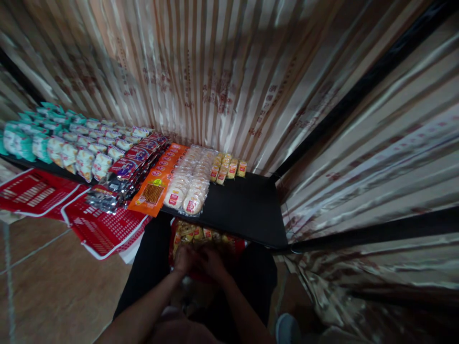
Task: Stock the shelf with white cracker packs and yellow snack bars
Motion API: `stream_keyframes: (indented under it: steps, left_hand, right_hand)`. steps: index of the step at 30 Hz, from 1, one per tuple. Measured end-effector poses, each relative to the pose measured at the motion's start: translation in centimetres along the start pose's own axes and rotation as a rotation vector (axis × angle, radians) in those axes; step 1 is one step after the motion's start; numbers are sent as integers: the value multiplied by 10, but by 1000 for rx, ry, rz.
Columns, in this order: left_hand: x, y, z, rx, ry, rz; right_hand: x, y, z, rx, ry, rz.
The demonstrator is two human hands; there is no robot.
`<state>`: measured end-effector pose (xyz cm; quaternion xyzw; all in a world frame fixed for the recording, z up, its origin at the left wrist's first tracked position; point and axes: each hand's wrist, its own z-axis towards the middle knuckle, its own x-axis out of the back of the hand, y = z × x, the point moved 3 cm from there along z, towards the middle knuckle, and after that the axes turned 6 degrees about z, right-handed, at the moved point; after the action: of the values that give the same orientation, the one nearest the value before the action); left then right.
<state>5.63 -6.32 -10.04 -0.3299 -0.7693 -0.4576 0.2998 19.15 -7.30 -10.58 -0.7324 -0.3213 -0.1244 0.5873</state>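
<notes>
My left hand (pixel 184 258) and my right hand (pixel 213 263) are close together over a red basket (pixel 239 246) between my knees. Small yellow snack packs (pixel 198 233) with red labels fill the part of the basket that shows. The fingers of both hands are dim and blurred among the packs, so what they hold, if anything, is hidden. Just beyond, on a black shelf (pixel 247 205), stand short rows of similar yellow packs (pixel 232 168). Left of those lie clear-wrapped round white crackers (pixel 193 199) with red labels.
Farther left on the shelf are a flat orange bag (pixel 154 188), a pile of dark red and purple packets (pixel 134 157), white packs (pixel 85 162) and teal packs (pixel 19 141). Red baskets (pixel 102 229) sit below. A pleated curtain (pixel 222 71) and a dark post (pixel 344 100) bound the shelf.
</notes>
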Motion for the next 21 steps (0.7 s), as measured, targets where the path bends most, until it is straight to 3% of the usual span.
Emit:
stream_keyframes:
  steps: [5,11,16,21]
  left_hand:
    - [22,14,3,-45,36,-17]
    - [47,38,-2,-198,123,-149]
    - [58,52,-12,-255,189,-297]
    - [70,67,-25,-226,205,-402]
  right_hand:
    - [9,-5,0,-15,4,283]
    - [28,-20,-4,66,60,558]
    - [50,-37,-10,106,37,570]
    - [71,-45,-12,86,73,563]
